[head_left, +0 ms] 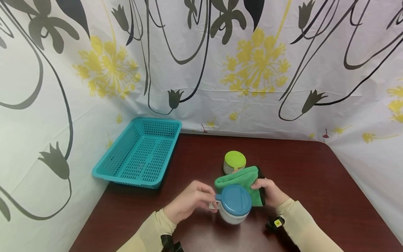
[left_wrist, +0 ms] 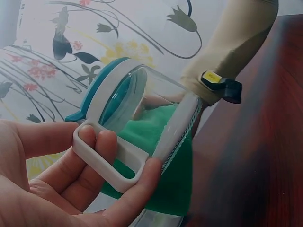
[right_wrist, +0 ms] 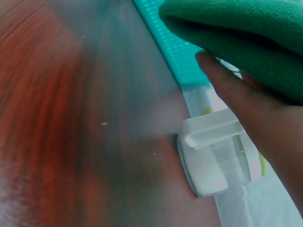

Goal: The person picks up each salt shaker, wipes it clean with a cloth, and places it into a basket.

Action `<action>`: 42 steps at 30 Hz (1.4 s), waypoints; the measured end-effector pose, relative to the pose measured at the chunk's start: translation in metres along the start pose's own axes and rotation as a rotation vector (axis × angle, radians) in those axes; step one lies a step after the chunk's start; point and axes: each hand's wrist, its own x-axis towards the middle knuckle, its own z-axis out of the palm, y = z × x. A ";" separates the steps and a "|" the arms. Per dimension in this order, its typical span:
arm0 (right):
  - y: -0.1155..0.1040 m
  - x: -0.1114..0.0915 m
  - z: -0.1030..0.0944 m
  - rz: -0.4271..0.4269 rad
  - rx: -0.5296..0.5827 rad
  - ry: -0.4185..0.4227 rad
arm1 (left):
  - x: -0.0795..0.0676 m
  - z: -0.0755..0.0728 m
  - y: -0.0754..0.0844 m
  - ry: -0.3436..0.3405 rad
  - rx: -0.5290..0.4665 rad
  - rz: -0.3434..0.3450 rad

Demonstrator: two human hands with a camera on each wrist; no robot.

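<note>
A clear jar with a blue lid (head_left: 236,200) and a white base is in my left hand (head_left: 190,201), tilted above the table. In the left wrist view, the thumb and fingers pinch its white loop handle (left_wrist: 102,164). My right hand (head_left: 271,191) grips a folded green cloth (head_left: 244,176) with a dark edge, just behind the jar. Through the jar's clear wall the cloth shows in the left wrist view. Beyond the cloth stands a second jar with a lime-green lid (head_left: 235,159); its white handle (right_wrist: 213,128) appears in the right wrist view.
A turquoise perforated basket (head_left: 167,154) sits at the table's back left. The dark red-brown table (head_left: 302,168) reaches a patterned white curtain (head_left: 201,77) behind it. Wrist cameras (head_left: 275,224) are strapped over both sleeves.
</note>
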 end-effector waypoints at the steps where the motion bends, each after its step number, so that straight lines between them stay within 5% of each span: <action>1: 0.001 -0.001 -0.001 0.006 -0.016 0.011 | 0.000 0.000 0.001 0.000 -0.005 0.002; 7: 0.012 -0.005 -0.006 0.018 -0.144 0.133 | 0.001 -0.003 0.005 0.000 -0.014 0.016; 18: 0.022 -0.008 -0.008 0.060 -0.168 0.264 | 0.003 -0.006 0.007 -0.014 -0.043 0.020; 42: 0.007 -0.006 0.005 -0.060 -0.064 0.119 | 0.003 0.000 -0.010 -0.085 -0.025 -0.048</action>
